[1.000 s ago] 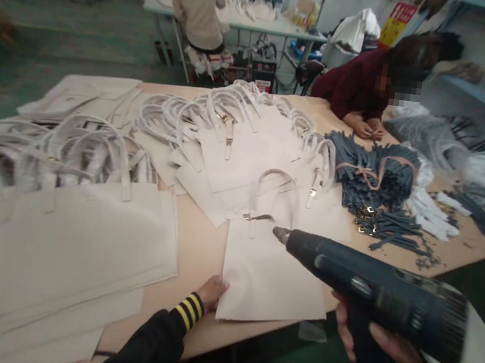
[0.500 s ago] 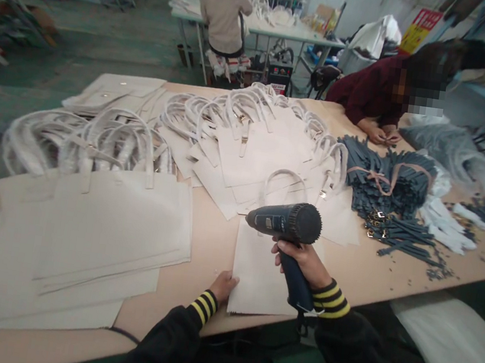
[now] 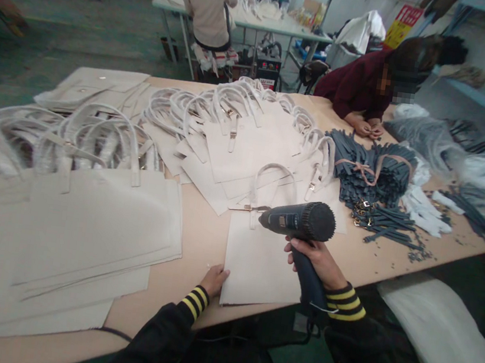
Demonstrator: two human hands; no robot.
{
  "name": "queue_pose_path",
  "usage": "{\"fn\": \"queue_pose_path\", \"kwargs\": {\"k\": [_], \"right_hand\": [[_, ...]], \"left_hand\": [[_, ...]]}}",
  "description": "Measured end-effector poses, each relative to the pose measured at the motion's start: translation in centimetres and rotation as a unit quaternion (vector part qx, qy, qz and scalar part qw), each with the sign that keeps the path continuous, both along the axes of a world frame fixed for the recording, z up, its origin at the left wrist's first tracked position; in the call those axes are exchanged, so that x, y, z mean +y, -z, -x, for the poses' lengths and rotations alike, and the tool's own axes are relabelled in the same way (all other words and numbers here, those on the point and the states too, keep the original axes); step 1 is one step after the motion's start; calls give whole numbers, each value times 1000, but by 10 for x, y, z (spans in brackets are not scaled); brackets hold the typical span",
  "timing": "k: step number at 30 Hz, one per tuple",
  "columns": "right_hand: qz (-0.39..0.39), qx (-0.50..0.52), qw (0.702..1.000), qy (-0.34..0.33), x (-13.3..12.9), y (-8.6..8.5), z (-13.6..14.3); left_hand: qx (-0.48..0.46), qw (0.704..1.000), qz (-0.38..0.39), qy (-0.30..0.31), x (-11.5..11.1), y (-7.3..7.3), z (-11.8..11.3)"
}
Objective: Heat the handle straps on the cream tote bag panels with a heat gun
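My right hand [image 3: 317, 263] is wrapped round the grip of a dark blue heat gun [image 3: 297, 219]. Its nozzle points left, over the top part of a cream handbag [image 3: 252, 272] lying flat in front of me. A looped handle [image 3: 277, 169] rises from that bag, and a strap with a small metal buckle [image 3: 247, 207] shows just left of the nozzle. At the bag's lower left edge, my left hand [image 3: 214, 279] is closed on the side, fingers partly hidden.
Stacked cream bags [image 3: 102, 228] with wrapped handles lie left; more bags [image 3: 247, 146] spread behind. Dark grey straps [image 3: 367, 168], some with buckles, lie right. A co-worker in a maroon top [image 3: 354, 83] leans on the table's far right edge. Another person [image 3: 205, 7] sits beyond.
The heat gun has moved right across the bag, uncovering the buckled strap left of its nozzle. My left hand stays at the bag's edge. The whole view has shifted slightly.
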State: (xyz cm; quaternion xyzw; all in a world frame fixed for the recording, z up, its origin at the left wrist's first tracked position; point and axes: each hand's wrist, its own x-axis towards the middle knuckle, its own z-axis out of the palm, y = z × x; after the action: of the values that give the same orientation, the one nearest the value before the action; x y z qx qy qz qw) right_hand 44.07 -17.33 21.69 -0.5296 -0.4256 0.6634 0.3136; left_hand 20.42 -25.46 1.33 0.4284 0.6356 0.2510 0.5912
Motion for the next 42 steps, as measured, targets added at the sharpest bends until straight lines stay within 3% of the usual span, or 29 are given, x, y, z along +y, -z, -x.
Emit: {"fn": "queue_pose_path", "kwargs": {"k": [5,8,13,17,21,28,32,38,42], "right_hand": [[-15,-43,998,53,-1,-14,-38],[-9,-41,998,48,4,-17,-42],[-1,-34,999,38,5,-11,-37],[-6,-55,997,61,-3,-18,-59],[11,-41,998,43,-7,-27,-78],[-9,-65,992,107,4,-15,-76],[-9,-98,985,144,4,-11,-91],[19,-139,973,181,-24,-24,-127],[89,-152,982,73,-71,-35,-146]], "left_hand": [[58,997,38,-39,-3,8,0],[40,997,43,-51,-3,10,0],[73,996,10,-44,0,4,0],[44,995,64,-67,0,-1,-2],[28,993,82,-83,0,-2,-4],[55,994,62,-78,3,-2,-2],[-22,983,110,-145,2,-8,-5],[-54,961,134,-238,4,-20,-10],[-69,958,129,-246,10,-20,-11]]}}
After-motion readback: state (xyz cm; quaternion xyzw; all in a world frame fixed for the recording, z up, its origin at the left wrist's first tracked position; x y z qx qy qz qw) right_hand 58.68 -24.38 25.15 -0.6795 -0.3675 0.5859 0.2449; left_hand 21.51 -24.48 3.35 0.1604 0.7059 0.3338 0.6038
